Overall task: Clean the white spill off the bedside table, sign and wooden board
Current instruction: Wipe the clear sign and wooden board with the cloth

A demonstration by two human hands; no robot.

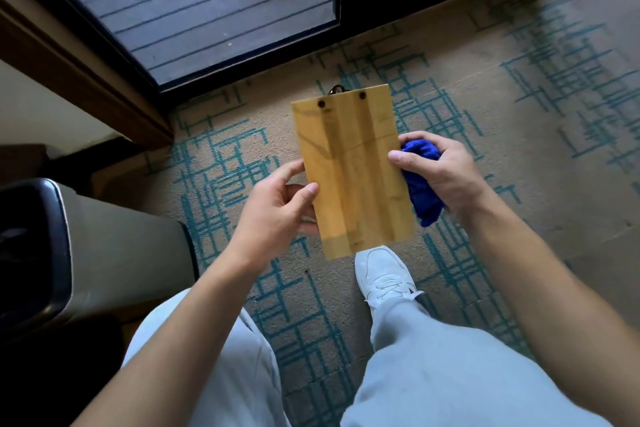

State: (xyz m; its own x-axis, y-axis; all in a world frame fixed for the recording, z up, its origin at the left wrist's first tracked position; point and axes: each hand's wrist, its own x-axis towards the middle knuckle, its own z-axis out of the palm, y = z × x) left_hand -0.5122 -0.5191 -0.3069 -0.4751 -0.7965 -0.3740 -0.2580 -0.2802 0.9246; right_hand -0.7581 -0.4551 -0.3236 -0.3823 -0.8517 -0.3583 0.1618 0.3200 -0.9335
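Note:
A yellowish wooden board (353,170) with two dark rivets and a clip at its far end is held flat in the air over the carpet. My left hand (277,204) grips its left edge, thumb on top. My right hand (440,173) pinches the right edge with the thumb while a bunched blue cloth (422,184) stays in its palm. The side of the board facing me shows no white marks. The bedside table and the sign are out of view.
A grey bin with a dark rim (62,253) stands at the left. A dark-framed glass door (214,10) and a wooden trim (86,73) lie ahead. The patterned carpet (519,114) stretches to the right. My white shoe (384,274) is below the board.

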